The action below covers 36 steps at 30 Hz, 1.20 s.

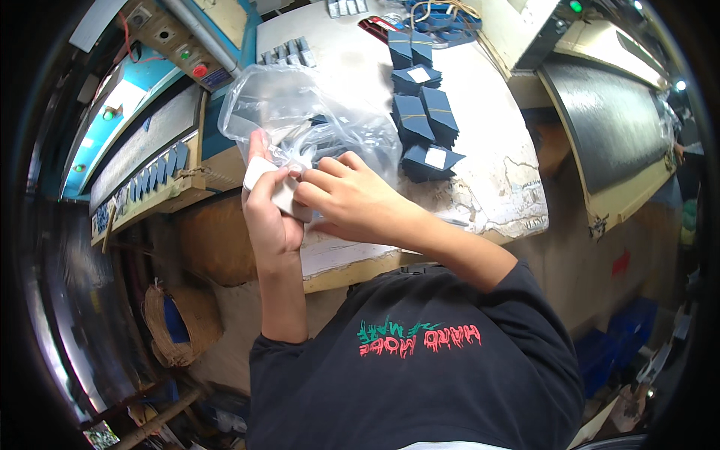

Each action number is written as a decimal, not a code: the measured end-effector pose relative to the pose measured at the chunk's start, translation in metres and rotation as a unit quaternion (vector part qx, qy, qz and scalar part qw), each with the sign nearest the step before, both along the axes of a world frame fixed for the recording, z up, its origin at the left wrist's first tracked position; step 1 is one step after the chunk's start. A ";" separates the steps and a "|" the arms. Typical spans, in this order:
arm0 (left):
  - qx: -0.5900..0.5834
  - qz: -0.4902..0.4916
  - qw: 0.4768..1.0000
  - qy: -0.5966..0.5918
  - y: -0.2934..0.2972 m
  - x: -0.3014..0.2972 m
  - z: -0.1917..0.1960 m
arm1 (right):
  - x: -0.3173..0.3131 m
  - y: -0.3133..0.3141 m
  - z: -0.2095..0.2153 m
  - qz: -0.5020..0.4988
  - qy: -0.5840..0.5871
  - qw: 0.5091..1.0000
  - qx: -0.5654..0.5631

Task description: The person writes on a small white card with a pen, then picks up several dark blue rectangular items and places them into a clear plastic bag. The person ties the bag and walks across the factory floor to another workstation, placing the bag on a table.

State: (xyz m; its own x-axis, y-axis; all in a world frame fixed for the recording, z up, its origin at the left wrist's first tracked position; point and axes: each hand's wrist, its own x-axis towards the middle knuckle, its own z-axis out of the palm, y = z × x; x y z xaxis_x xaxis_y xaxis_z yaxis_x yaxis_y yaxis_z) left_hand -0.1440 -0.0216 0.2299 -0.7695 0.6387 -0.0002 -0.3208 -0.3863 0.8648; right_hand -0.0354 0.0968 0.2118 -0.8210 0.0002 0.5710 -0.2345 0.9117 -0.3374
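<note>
Two bare hands meet over the near edge of a worn white surface (495,187). The left hand (268,217) has its grip clamped on a small white card (259,171) and the gathered mouth of a clear plastic bag (300,112), keeping it open. The right hand (352,199) pinches together at the bag's mouth. Stacks of dark blue folded boxes (424,116) wait just right of the bag.
</note>
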 end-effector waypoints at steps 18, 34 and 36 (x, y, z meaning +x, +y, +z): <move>-0.077 -0.047 0.991 0.099 -0.034 -0.009 -0.015 | 0.219 0.044 -0.133 -0.049 -0.356 0.609 -0.708; -0.165 0.062 0.930 0.323 -0.073 -0.092 -0.070 | 0.102 0.048 -0.038 -0.212 -0.028 0.972 -0.100; -0.146 0.058 0.937 0.311 -0.068 -0.102 -0.089 | 0.072 0.058 -0.038 -0.223 -0.010 0.974 0.045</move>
State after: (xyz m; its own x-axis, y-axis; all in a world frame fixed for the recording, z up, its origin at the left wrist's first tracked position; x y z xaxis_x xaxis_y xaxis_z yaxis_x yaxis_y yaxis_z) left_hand -0.2457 -0.0897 0.1410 -0.7432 0.5936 0.3087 0.3092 -0.1045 0.9452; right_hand 0.0364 0.1546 0.1742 -0.7617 0.3103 0.5689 0.1976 0.9473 -0.2522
